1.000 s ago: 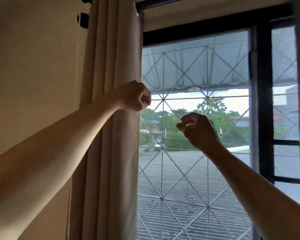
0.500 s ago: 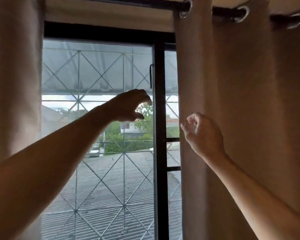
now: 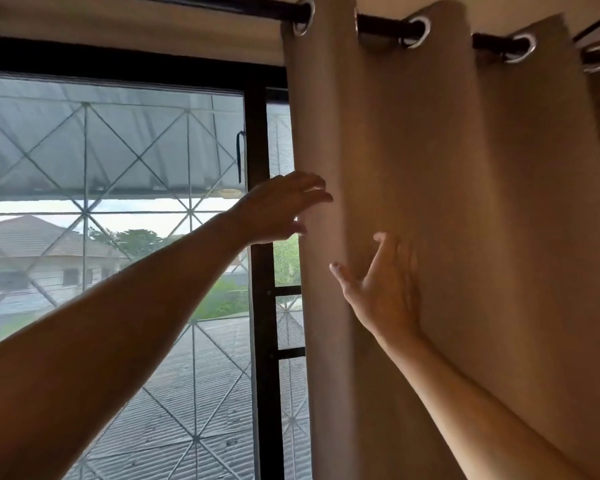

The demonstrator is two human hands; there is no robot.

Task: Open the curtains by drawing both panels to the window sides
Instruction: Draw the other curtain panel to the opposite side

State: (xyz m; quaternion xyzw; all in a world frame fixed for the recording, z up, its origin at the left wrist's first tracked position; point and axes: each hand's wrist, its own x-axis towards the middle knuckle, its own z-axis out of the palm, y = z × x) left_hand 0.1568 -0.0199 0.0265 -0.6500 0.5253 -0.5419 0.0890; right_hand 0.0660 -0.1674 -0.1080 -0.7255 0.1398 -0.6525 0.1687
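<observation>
The beige right curtain panel [image 3: 447, 202] hangs in broad folds from metal eyelets on a black rod [image 3: 381, 24], covering the right part of the window. My left hand [image 3: 281, 209] is open, its fingertips at the panel's left edge. Lower and to the right, my right hand [image 3: 381, 292] lies open with spread fingers flat against the front of the same panel. Neither hand grips the fabric. The left curtain panel is out of view.
The black window frame [image 3: 262, 306] has a vertical post just left of the curtain edge. Behind the glass there is a diamond-pattern security grille [image 3: 136, 157], a corrugated roof and a house. Beige wall runs above the frame.
The view has swung right, from the gathered left panel to the right panel. My left hand let go of the left panel and opened; both hands have reached the right panel's edge.
</observation>
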